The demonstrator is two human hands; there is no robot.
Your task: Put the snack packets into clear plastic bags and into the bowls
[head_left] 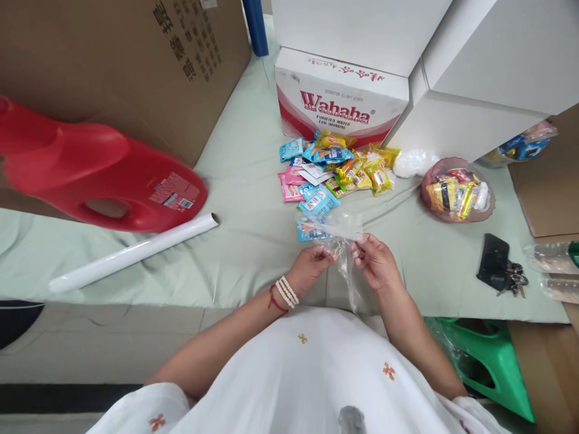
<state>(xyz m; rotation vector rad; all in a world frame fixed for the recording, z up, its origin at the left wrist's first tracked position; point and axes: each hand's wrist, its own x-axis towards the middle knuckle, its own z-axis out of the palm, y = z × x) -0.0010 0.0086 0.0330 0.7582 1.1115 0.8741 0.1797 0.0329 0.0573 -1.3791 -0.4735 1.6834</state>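
A clear plastic bag [346,265] stretches between my two hands over the front of the cloth-covered table. My left hand [310,268], with a beaded bracelet and red cord at the wrist, is closed on the bag's left side. On the other side my right hand [376,262] pinches the plastic between thumb and fingers. Just beyond the bag, a blue snack packet [305,230] lies partly covered by its film. Behind that is a pile of small wrapped snacks [335,161] in blue, pink and yellow wrappers.
A Wahaha carton [339,99] stands behind the pile. To the right are a bowl [427,202] of snacks, a black case [493,259] and keys [517,280]. A red jug [136,157] and white roll [136,253] lie left, beside a big cardboard box [113,60].
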